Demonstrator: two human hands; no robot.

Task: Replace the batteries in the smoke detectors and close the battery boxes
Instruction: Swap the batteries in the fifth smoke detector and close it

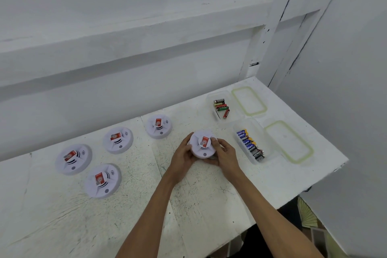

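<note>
A round white smoke detector (203, 144) with a red label on top is held face up just above the white table. My left hand (183, 153) grips its left side and my right hand (225, 153) grips its right side. Several more white detectors with red labels lie face up to the left, among them one at the back (158, 126), one at the far left (73, 159) and one at the front (103, 180). A clear box (239, 125) of blue and black batteries stands right of my hands. Behind it, another clear box (209, 98) holds mixed red, green and black batteries.
Two clear lids with green seals lie beside the boxes, one at the back (249, 101) and one nearer (290, 142). The table (188, 205) ends at a white wall on the right and behind. Its front right edge drops off by my right forearm.
</note>
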